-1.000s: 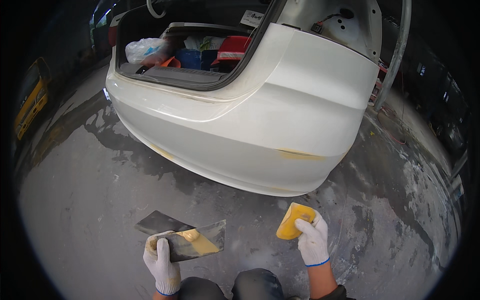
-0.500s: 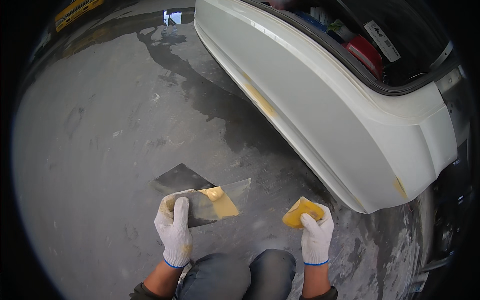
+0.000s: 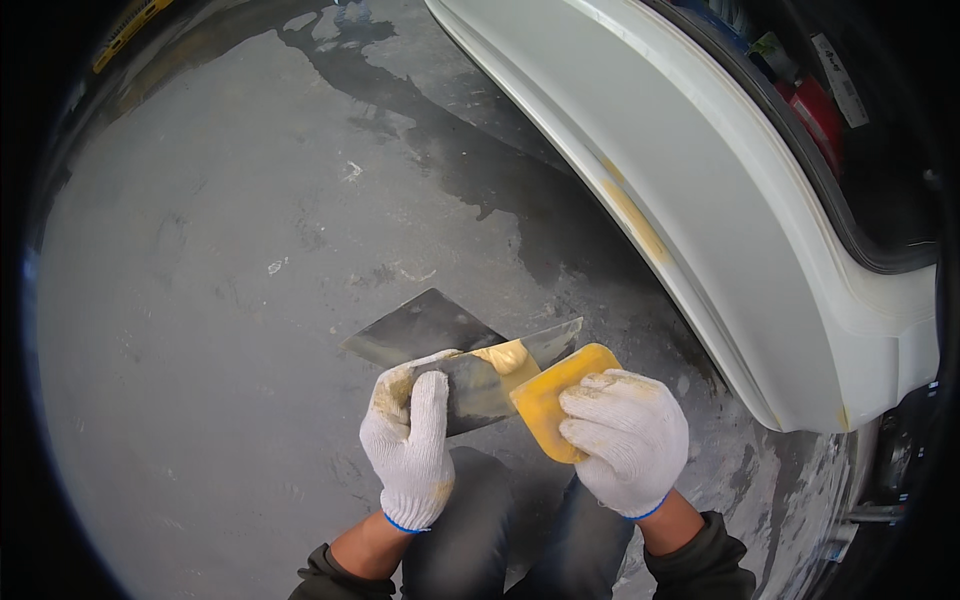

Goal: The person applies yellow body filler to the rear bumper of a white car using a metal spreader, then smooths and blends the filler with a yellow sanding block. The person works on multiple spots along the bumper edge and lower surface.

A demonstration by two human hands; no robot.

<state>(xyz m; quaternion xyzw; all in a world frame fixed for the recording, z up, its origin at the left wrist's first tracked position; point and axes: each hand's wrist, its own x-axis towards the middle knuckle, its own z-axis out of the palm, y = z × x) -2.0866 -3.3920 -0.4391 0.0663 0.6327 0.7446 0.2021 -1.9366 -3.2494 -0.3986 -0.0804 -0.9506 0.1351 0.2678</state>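
Observation:
My left hand (image 3: 410, 440), in a white knit glove with yellowish smears, grips a flat grey, partly see-through mixing plate (image 3: 475, 393), thumb on top. A lump of pale yellow filler putty (image 3: 505, 356) sits on the plate, with a smeared patch beside it. In my right hand (image 3: 632, 438), gloved too, is a yellow putty spreader (image 3: 550, 400), fingers laid across its face. The spreader's left edge overlaps the plate's right part; whether it touches the putty is unclear. Behind the plate, a dark flat sheet (image 3: 430, 322) appears to lie on the floor.
A white car body (image 3: 740, 190) fills the right side, with a yellowish filler patch (image 3: 635, 222) along its lower edge and an opening above holding a red item (image 3: 818, 120). The grey floor (image 3: 180, 350) has dark wet-looking stains. A yellow object (image 3: 128, 35) shows far left.
My right hand has brought the spreader left to the plate and turned it, so its broad face shows. My left hand still holds the plate. The view has shifted, moving the car rightward.

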